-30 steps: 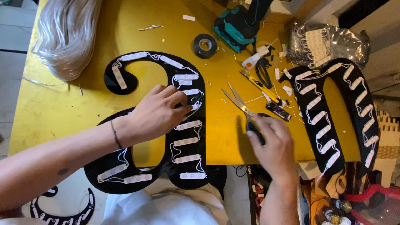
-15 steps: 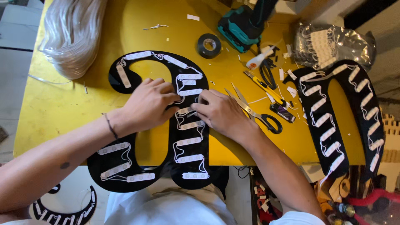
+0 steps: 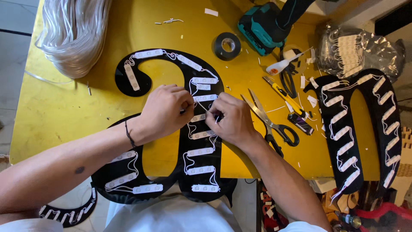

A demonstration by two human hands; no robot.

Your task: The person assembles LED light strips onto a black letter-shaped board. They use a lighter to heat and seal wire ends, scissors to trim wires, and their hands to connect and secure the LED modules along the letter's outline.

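Two hands work at the middle of a yellow counter [image 3: 56, 111]. On it lies a large black curved panel [image 3: 201, 180] studded with white light strips [image 3: 205, 152] joined by thin wire, its lower end overhanging the counter's near edge. A second such panel [image 3: 343, 124] lies well apart to the right; a coil of clear wire [image 3: 73, 30] sits at far left. Scissors [image 3: 268, 120] lie just beside the right hand. Left hand [image 3: 165, 112] is curled, fingertips pressing a strip at mid-panel. Right hand [image 3: 229, 120] pinches at the same spot; what it grips is hidden. Judgement: a strip or its wire is being seated; firm, aligned pressure is required.
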